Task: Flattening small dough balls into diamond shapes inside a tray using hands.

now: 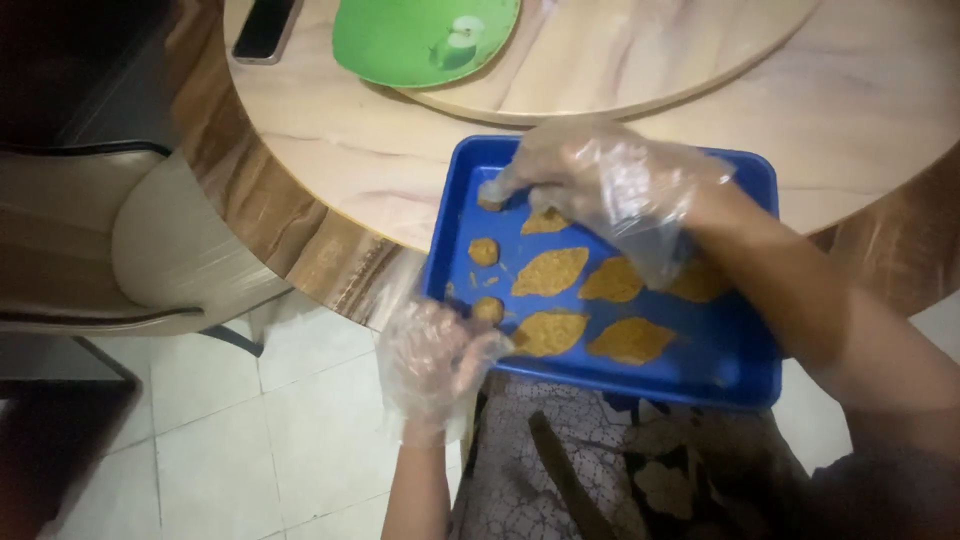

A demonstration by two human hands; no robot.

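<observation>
A blue tray (735, 375) sits at the near edge of a round marbled table (880, 120), overhanging toward my lap. Several flat leaf-shaped pieces of brown dough (550, 272) lie in it, along with small dough balls (484, 251). My right hand (600, 180), in a clear plastic glove, reaches over the tray's far left corner and pinches a small lump of dough (490, 196) in its fingertips. My left hand (435, 355), also gloved, grips the tray's near left edge, next to another small ball (488, 309).
A green plate (400, 40) rests on a raised turntable (640, 60) at the table's middle. A dark phone (265, 28) lies at the table's far left. A beige chair (120, 250) stands to the left on a white tiled floor (250, 420).
</observation>
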